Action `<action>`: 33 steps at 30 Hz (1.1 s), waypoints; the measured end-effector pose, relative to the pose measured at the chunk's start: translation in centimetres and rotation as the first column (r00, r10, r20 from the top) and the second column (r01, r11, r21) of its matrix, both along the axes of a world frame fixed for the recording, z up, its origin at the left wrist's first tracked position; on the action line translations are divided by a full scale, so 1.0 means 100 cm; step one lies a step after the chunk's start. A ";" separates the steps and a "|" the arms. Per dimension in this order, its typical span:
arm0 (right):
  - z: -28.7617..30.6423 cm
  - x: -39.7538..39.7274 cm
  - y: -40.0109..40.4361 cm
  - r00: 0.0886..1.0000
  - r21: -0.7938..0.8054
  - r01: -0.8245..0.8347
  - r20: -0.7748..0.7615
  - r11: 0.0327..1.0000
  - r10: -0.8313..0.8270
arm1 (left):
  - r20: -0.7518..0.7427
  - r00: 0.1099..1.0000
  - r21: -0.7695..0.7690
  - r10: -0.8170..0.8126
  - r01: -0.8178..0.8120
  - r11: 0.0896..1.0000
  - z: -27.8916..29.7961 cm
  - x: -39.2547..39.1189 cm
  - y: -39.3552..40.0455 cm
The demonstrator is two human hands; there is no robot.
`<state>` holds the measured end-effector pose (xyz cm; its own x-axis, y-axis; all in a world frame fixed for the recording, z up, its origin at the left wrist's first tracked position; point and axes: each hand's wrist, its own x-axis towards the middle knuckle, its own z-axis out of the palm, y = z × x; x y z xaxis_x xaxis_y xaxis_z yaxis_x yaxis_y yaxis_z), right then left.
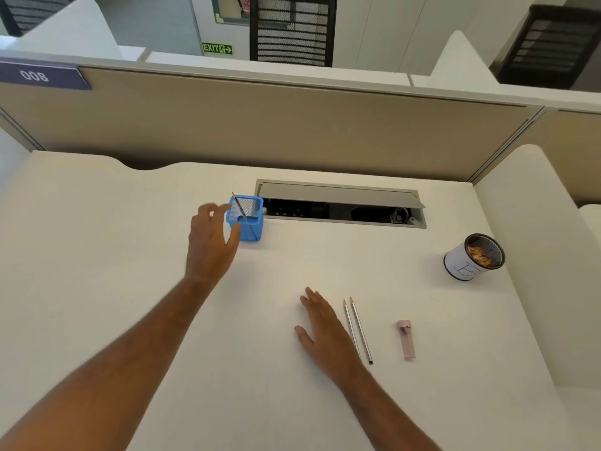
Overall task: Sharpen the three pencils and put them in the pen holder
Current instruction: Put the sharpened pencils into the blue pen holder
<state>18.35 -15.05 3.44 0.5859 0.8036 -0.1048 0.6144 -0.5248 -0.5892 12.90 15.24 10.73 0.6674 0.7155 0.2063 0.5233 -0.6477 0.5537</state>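
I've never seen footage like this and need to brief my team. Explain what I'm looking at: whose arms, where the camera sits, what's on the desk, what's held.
No machine here: a person wears a camera on the head, looking down at their own arms. The left hand hangs open beside a blue mesh pen holder with one pencil inside. The right hand rests flat on the white desk, holding nothing. Beside it lie two pencils, then a pink sharpener. A cup of shavings stands farther right.
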 end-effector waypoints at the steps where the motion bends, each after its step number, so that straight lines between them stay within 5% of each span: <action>1: 0.004 0.002 -0.005 0.998 0.038 0.052 0.028 0.998 -0.054 | -0.002 1.000 0.010 -0.011 0.011 1.000 -0.006 -0.011 -0.007; 5: 0.013 0.014 -0.030 0.954 0.099 0.258 0.132 0.961 -0.270 | -0.075 0.994 0.034 -0.082 0.085 0.996 -0.039 -0.052 -0.041; 13: 0.012 0.037 -0.072 0.864 -0.073 0.500 0.110 0.863 -0.492 | -0.293 0.922 0.013 -0.255 0.270 0.963 -0.095 -0.096 -0.106; 29: 0.023 0.056 -0.072 0.910 -0.378 0.412 0.134 0.829 -0.391 | -0.442 0.854 0.054 -0.275 0.332 0.942 -0.112 -0.107 -0.128; 33: 0.036 0.063 -0.070 0.858 -0.211 0.497 -0.027 0.842 -0.513 | -0.442 0.853 0.062 -0.276 0.336 0.940 -0.109 -0.106 -0.130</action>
